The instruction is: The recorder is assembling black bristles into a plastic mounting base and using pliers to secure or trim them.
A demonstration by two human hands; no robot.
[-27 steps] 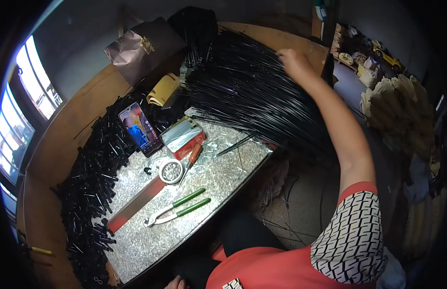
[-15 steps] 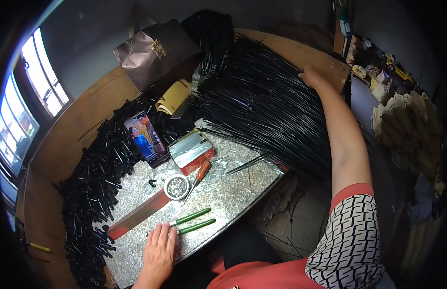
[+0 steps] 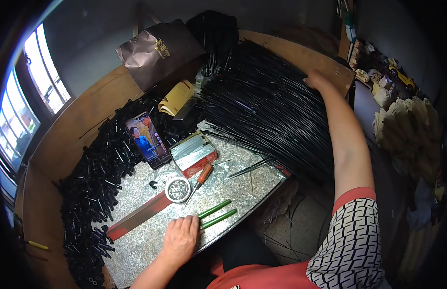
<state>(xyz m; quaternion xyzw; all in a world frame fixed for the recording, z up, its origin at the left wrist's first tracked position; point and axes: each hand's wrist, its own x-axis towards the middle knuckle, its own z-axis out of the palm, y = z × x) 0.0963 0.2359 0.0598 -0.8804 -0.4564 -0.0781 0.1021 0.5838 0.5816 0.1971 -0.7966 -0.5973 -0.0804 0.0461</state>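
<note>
Since the earlier frame the left hand [image 3: 181, 238] has come to lie flat on the speckled worktop [image 3: 137, 243], fingers loosely spread, touching the near end of the green-handled pliers [image 3: 215, 215]. Biggest by far is the fan of long black rods [image 3: 267, 111] across the far side of the bench; the right hand [image 3: 316, 78] rests on its far edge, though whether it grips any rods I cannot tell. Along the left runs a heap of short black tubes [image 3: 91, 185]. A brown paper bag [image 3: 158, 53] stands behind. Smaller things lie between: a lit phone [image 3: 146, 139], a shallow tin [image 3: 192, 152], a round dish [image 3: 178, 189], an orange-handled screwdriver [image 3: 203, 173].
</note>
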